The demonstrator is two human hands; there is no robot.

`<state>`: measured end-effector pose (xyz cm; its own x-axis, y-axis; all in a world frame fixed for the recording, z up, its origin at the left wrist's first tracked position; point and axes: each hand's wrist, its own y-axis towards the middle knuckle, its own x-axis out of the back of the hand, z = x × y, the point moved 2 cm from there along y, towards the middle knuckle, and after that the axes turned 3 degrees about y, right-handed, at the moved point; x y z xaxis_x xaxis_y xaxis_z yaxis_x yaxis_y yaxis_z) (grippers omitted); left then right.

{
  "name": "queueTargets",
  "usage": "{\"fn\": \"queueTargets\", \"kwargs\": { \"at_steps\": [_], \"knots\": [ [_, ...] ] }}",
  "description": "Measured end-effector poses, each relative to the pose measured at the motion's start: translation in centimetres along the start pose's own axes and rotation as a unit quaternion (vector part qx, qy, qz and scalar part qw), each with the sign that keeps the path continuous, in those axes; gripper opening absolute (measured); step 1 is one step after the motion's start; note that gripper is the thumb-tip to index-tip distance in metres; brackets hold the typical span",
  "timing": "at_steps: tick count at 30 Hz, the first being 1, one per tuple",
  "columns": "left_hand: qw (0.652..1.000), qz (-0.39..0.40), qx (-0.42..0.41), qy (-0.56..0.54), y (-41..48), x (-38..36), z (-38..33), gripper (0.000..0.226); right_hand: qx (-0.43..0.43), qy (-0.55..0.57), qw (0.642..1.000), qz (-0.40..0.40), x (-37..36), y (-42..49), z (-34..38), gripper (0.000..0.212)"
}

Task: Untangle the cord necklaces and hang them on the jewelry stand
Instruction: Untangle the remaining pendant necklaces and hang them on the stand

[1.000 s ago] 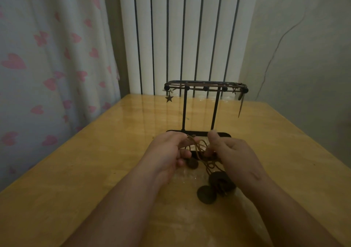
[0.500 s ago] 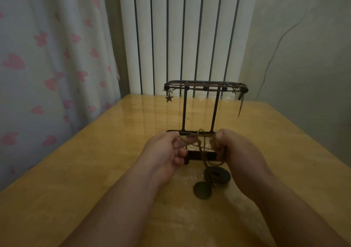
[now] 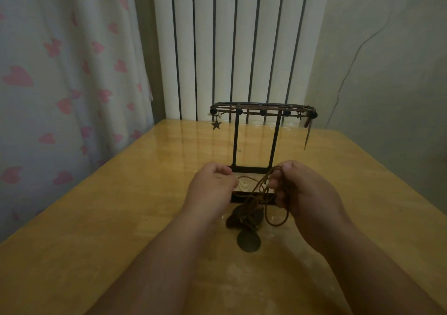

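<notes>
A tangle of brown cord necklaces (image 3: 260, 193) with dark round pendants (image 3: 249, 240) lies in front of the black jewelry stand (image 3: 254, 140). My right hand (image 3: 307, 191) is closed on a bunch of the cords at its fingertips, with a loop drooping below. My left hand (image 3: 211, 186) is curled beside the tangle; a strand runs toward its fingers, and I cannot make out whether it pinches it. The pendants rest on the table near the stand's base. On the stand's top bar hang a star charm (image 3: 216, 124) and a long thin pendant (image 3: 307, 130).
The wooden table (image 3: 96, 205) stretches left and right of my arms. Behind the stand is a white radiator (image 3: 242, 43). A curtain with pink hearts (image 3: 60, 72) hangs at the left, and a plain wall (image 3: 387, 72) with a thin wire stands at the right.
My hands have drawn apart, the left going left and the right going right. The cords now stretch between them, and the pendants have shifted slightly on the table.
</notes>
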<state>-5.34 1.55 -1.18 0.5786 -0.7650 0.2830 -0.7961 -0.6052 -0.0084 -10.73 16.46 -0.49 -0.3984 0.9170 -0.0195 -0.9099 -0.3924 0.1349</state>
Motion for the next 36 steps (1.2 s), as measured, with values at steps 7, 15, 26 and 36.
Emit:
{"fn": "queueTargets", "kwargs": {
  "at_steps": [7,15,26,36],
  "knots": [
    [0.98,0.086,-0.16,0.078,-1.2,-0.5,-1.0,0.027,0.038,-0.048,0.998,0.026,-0.2,-0.1,0.0,0.029],
    [0.973,0.139,-0.156,0.096,-1.5,-0.7,-0.9,0.012,0.051,-0.049,0.998,-0.003,0.0,0.0,0.1,0.03],
    [0.98,0.057,-0.103,-0.16,-0.4,1.0,-1.1,0.021,0.047,-0.07,0.996,-0.037,0.8,0.1,-0.2,0.01],
    [0.943,0.143,-0.084,-0.289,-0.1,0.9,-0.8,0.018,0.017,-0.11,0.994,0.014,0.1,0.0,-0.3,0.018]
  ]
}}
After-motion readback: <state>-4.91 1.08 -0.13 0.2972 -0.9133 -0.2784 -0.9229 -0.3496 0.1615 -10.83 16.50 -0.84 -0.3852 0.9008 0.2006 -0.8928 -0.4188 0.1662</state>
